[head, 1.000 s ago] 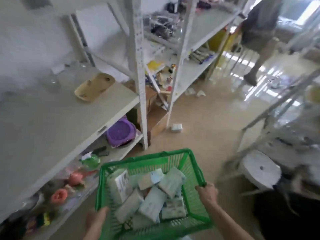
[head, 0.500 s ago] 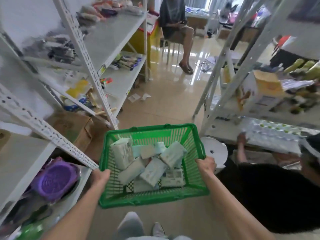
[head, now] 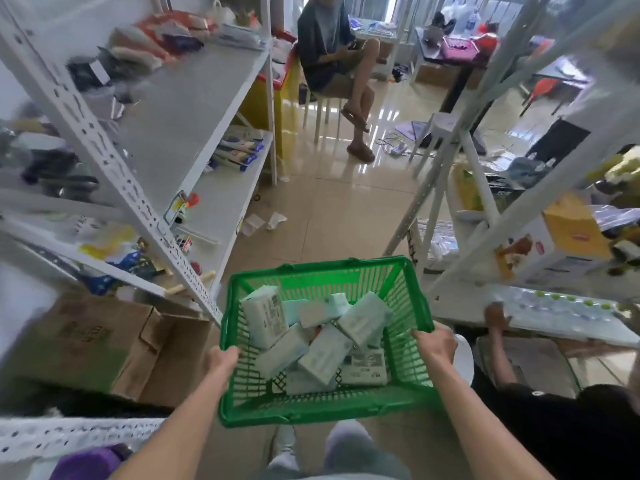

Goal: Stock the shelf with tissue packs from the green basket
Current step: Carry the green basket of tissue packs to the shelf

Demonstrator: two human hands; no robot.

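Observation:
I carry a green plastic basket (head: 318,405) in front of me above the floor. Several pale green and white tissue packs (head: 323,353) lie jumbled inside it. My left hand (head: 221,362) grips the basket's left rim. On the right rim my right hand (head: 434,342) is closed. A white metal shelf unit (head: 194,109) with mostly bare grey boards stands to my left, another white shelf unit (head: 485,216) to my right.
A cardboard box (head: 104,341) sits on the floor at lower left. A person in black (head: 571,427) crouches at lower right, one hand on the right shelf. Another person sits on a stool (head: 322,112) at the aisle's far end. Paper scraps (head: 265,221) lie on the tiled floor.
The view has swung from the left shelf toward the aisle and I have moved along it with the basket. Both hands keep their grip on the rims.

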